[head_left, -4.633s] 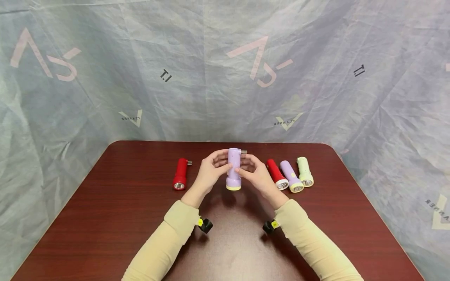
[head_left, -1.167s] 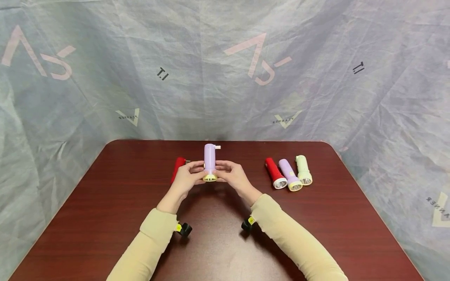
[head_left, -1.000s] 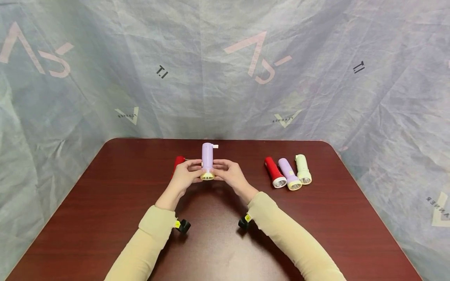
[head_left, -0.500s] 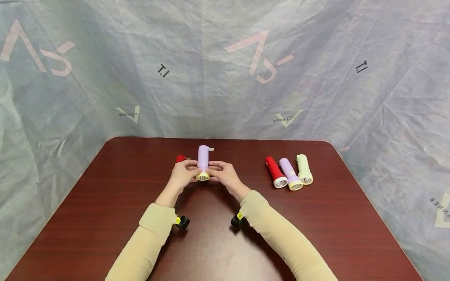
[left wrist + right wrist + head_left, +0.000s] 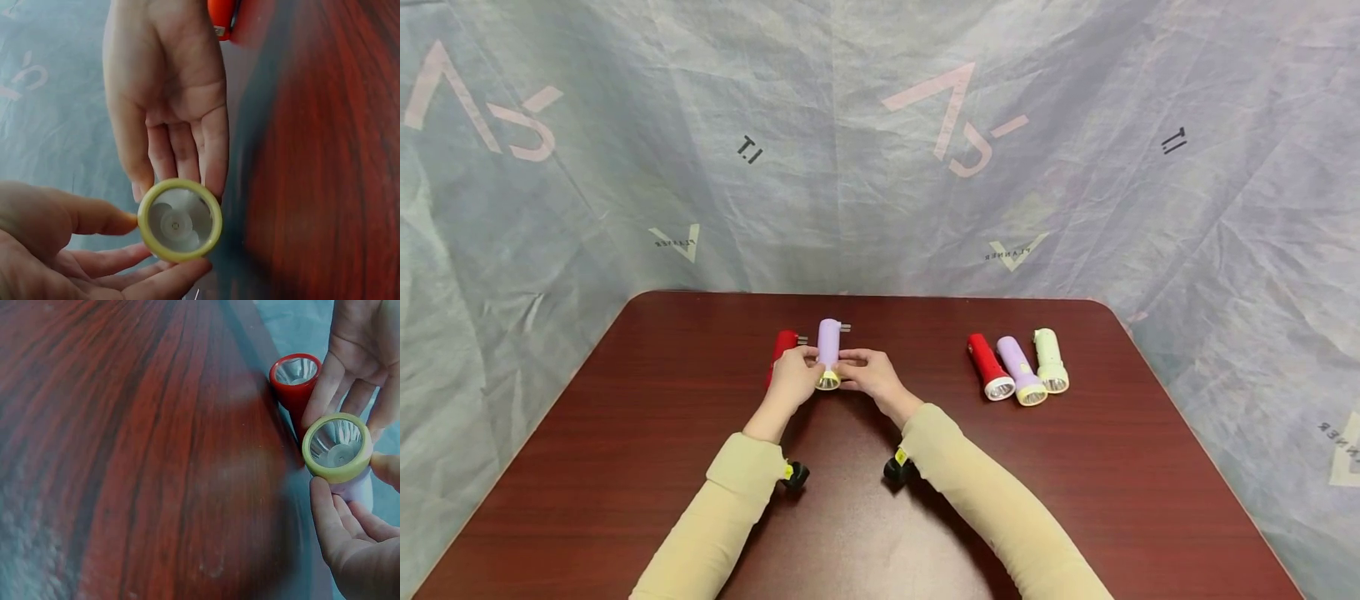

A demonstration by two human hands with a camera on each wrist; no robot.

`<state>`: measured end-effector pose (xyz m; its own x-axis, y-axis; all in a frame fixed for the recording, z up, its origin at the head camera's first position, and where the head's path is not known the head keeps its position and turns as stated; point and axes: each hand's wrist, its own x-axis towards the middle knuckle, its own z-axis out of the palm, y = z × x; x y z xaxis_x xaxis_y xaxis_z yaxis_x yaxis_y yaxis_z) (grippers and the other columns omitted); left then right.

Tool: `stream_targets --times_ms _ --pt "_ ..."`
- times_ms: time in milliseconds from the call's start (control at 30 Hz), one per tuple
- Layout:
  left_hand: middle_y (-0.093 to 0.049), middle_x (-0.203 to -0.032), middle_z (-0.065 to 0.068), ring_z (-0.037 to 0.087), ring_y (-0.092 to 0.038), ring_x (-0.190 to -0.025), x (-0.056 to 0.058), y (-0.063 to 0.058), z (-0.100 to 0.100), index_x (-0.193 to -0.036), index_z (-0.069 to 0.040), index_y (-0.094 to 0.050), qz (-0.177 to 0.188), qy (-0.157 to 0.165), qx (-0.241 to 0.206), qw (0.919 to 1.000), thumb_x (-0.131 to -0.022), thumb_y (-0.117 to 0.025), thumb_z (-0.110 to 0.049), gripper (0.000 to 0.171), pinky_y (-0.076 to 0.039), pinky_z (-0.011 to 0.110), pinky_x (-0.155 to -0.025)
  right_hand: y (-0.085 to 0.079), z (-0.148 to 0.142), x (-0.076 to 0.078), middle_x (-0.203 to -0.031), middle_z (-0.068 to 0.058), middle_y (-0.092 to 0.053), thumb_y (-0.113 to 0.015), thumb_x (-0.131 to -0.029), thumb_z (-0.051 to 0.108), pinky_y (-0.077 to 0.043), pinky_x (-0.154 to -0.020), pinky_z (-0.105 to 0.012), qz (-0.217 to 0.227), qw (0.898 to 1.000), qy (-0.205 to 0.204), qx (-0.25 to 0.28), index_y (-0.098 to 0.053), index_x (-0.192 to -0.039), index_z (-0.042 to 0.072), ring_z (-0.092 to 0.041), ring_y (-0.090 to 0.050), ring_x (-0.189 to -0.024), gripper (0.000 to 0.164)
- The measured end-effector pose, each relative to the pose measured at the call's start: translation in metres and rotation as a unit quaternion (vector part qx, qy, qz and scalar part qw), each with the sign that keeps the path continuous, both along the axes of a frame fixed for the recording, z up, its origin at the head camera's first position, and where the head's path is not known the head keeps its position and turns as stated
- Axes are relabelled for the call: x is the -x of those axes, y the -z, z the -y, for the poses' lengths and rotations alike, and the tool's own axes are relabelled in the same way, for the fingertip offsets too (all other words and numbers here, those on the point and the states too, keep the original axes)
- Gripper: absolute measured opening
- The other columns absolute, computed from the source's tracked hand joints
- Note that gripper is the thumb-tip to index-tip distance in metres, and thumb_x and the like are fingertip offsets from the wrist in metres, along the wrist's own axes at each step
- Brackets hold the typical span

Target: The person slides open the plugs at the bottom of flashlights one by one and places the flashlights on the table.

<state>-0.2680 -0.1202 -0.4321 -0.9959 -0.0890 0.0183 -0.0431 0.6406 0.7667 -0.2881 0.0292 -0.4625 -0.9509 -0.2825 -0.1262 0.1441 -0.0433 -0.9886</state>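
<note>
Item: purple flashlight [image 5: 828, 342], clamped between the fingers of left hand [image 5: 793, 383] and right hand [image 5: 874, 377]; not yet released.

Detail: thumbs and fingertips of both hands pinch its yellow-rimmed head; body extends beyond the fingers, metal prongs [image 5: 846, 327] at the far end; contact with the table [image 5: 880, 517] cannot be told. Just beside the left fingers: red flashlight [image 5: 786, 341], lying down, partly hidden by that hand. Well right of the right fingers: white-rimmed red flashlight [image 5: 988, 364], second purple flashlight [image 5: 1017, 358] and pale green flashlight [image 5: 1049, 354], lying close together. Status, as judged: four pieces lie free of the hands; handling of the fifth appears unfinished, release outstanding.
</note>
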Motion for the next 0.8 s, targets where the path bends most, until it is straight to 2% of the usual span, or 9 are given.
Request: stream_targets --times_ms 133,267,433,533,700,800 --pt "-0.069 -0.099 0.018 0.032 -0.064 -0.091 -0.002 -0.001 -0.005 -0.114 0.004 -0.064 -0.021 0.002 0.07 0.9973 -0.084 -0.058 -0.008 0.033 -0.051 0.044 -0.076 0.001 0.002 0.001 -0.114 -0.024 -0.062 -0.065 -0.087 0.006 -0.053 -0.086 -0.044 0.015 1.0 0.0 -0.006 -0.055 -0.123 -0.01 -0.016 -0.066 -0.084 0.041" --pt "-0.067 -0.105 0.021 0.037 -0.063 -0.092 -0.002 -0.001 -0.01 -0.115 0.006 -0.063 -0.019 0.004 0.103 0.9945 -0.086 -0.054 -0.007 0.032 -0.051 0.047 -0.076 0.0 0.003 0.001 -0.113 -0.024 -0.062 -0.064 -0.086 0.006 -0.052 -0.087 -0.045 0.02 1.0 0.003 -0.011 -0.056 -0.121 -0.01 -0.015 -0.066 -0.081 0.038" --pt "-0.066 -0.106 0.025 0.041 -0.063 -0.092 -0.004 0.0 -0.016 -0.115 0.007 -0.061 -0.014 -0.004 0.125 0.9921 -0.088 -0.05 -0.005 0.031 -0.051 0.05 -0.076 0.001 0.005 0.0 -0.112 -0.027 -0.063 -0.064 -0.086 0.006 -0.053 -0.084 -0.043 0.016 1.0 0.008 -0.019 -0.056 -0.119 -0.012 -0.014 -0.065 -0.079 0.038" --pt "-0.066 -0.101 0.025 0.042 -0.063 -0.088 -0.006 -0.001 -0.019 -0.11 0.007 -0.062 -0.014 -0.008 0.136 0.9907 -0.088 -0.048 -0.005 0.029 -0.051 0.05 -0.074 0.002 0.006 0.0 -0.111 -0.028 -0.063 -0.065 -0.086 0.006 -0.054 -0.083 -0.041 0.015 0.999 0.011 -0.027 -0.057 -0.119 -0.012 -0.016 -0.066 -0.08 0.038" --pt "-0.067 -0.088 0.023 0.041 -0.065 -0.079 -0.008 0.0 -0.022 -0.095 0.007 -0.063 -0.018 -0.007 0.155 0.9878 -0.089 -0.052 -0.007 0.019 -0.052 0.048 -0.068 0.002 0.007 0.0 -0.109 -0.029 -0.064 -0.065 -0.086 0.006 -0.055 -0.081 -0.041 0.011 0.999 0.013 -0.043 -0.058 -0.118 -0.012 -0.021 -0.068 -0.08 0.038" --pt "-0.066 -0.086 0.022 0.04 -0.065 -0.076 -0.008 -0.002 -0.023 -0.093 0.007 -0.062 -0.015 -0.003 0.157 0.9874 -0.088 -0.057 -0.01 0.019 -0.052 0.048 -0.066 0.001 0.007 -0.001 -0.108 -0.029 -0.064 -0.064 -0.086 0.004 -0.055 -0.081 -0.041 0.01 0.999 0.016 -0.048 -0.058 -0.118 -0.012 -0.021 -0.068 -0.078 0.036"
